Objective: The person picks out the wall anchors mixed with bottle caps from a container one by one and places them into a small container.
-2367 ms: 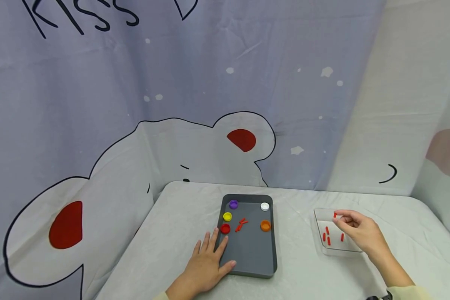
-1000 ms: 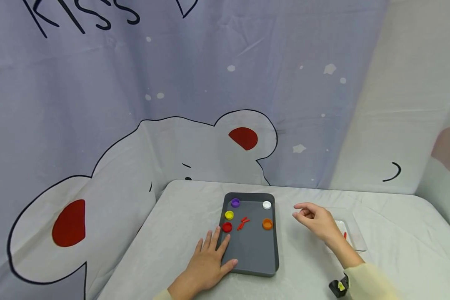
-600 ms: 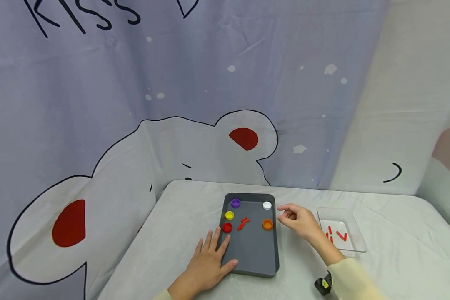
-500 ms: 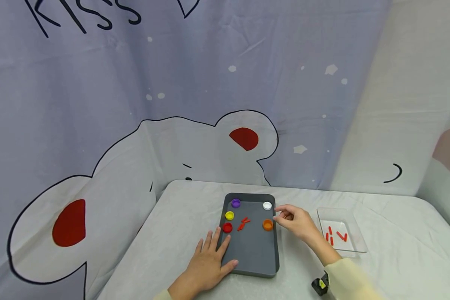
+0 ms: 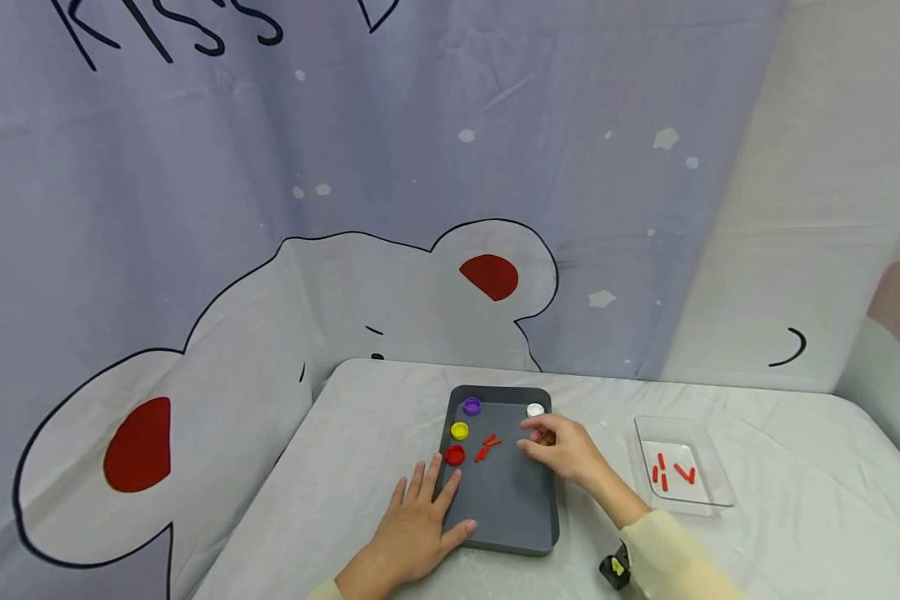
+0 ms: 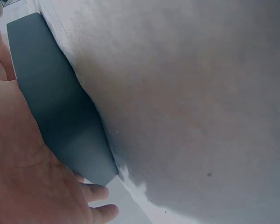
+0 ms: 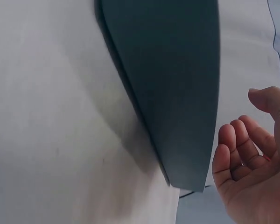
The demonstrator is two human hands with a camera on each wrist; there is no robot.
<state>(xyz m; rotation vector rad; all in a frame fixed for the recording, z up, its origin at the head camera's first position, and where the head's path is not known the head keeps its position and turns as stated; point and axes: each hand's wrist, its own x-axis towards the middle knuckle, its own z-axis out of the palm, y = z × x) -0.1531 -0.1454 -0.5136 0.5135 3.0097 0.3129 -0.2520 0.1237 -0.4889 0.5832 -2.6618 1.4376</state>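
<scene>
My left hand [image 5: 412, 529] rests with spread fingers on the left rim of a dark grey tray [image 5: 498, 508]; in the left wrist view its palm [image 6: 32, 172] lies along the tray's outer wall. My right hand [image 5: 562, 450] is over the tray's right side, fingers loosely bent, thumb and index apart and nothing between them. Three short red sticks [image 5: 483, 454] lie in the tray's middle. Around them sit a purple cap [image 5: 472, 406], a yellow cap [image 5: 460, 431], a red cap [image 5: 454, 455] and a white cap [image 5: 536, 410]. The orange cap is hidden behind my right hand.
Right of the tray stands a clear plastic box [image 5: 708, 467] with several red sticks [image 5: 664, 482] inside. A white cloth [image 5: 330, 467] covers the table, and a printed curtain [image 5: 390, 292] hangs behind it. The right wrist carries a small black device [image 5: 615, 568].
My right hand let a red stick go into the clear box, then moved left from there to above the tray, covering the orange cap. My left hand has stayed put.
</scene>
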